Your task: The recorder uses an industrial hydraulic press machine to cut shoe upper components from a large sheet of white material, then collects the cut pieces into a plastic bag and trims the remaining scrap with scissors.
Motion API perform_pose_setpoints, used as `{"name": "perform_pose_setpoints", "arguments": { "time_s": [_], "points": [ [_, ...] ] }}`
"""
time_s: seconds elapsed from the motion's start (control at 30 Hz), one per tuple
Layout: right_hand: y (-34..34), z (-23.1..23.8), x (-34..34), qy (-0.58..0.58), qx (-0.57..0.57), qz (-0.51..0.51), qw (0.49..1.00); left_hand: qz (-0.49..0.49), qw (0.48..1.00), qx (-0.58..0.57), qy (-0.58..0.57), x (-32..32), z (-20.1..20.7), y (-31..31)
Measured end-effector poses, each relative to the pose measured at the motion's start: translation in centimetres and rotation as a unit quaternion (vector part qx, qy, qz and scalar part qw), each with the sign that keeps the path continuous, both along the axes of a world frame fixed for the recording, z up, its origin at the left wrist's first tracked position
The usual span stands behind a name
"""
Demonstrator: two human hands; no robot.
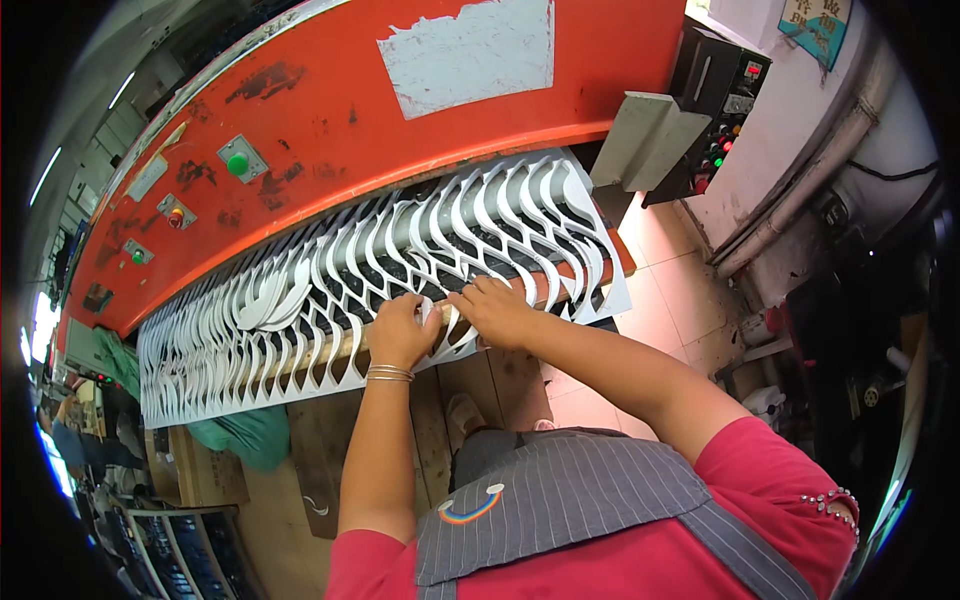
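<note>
A long white sheet (610, 292), cut into rows of wavy, curved openings, lies across the machine bed in front of me. My left hand (403, 332) is closed at its near part, with a small white piece showing between thumb and fingers. Just to its right, my right hand (497, 315) bends its fingers over the sheet's strips; its thumb side is partly hidden. Several loose white curved pieces (280, 298) lie stacked on the sheet, left of my hands. Under the openings show dark patches and a wooden strip (345, 345).
Behind the sheet rises a red machine (330, 110) with a green button (238, 164). A grey metal bracket (645, 140) and black control box (715, 110) stand at the right. Green cloth (245, 438) hangs below the sheet; a wooden box (212, 468) stands at the lower left.
</note>
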State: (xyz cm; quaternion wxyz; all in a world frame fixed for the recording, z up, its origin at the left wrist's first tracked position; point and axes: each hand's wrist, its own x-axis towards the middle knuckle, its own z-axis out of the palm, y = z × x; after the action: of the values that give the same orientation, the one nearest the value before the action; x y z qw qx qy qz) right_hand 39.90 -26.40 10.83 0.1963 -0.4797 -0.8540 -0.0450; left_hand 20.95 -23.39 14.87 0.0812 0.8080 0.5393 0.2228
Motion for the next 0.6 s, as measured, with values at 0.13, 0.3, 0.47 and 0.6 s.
{"name": "perform_pose_setpoints", "arguments": {
  "time_s": [0.13,0.3,0.47,0.6],
  "points": [
    [0.2,-0.6,0.5,0.011,0.013,0.031,0.999,0.016,1.0,0.0,0.019,0.4,-0.3,-0.3],
    [0.6,2.7,2.5,0.009,-0.15,0.088,0.985,-0.019,0.996,-0.089,0.027,0.4,2.0,1.2],
    [7.9,10.1,6.5,0.124,-0.491,0.142,0.851,-0.035,0.997,-0.072,0.015,-0.2,4.2,5.9],
    [18.5,8.3,7.0,-0.036,-0.105,0.031,0.993,-0.025,0.998,0.012,0.049,4.0,5.6,11.9]
  ]
}}
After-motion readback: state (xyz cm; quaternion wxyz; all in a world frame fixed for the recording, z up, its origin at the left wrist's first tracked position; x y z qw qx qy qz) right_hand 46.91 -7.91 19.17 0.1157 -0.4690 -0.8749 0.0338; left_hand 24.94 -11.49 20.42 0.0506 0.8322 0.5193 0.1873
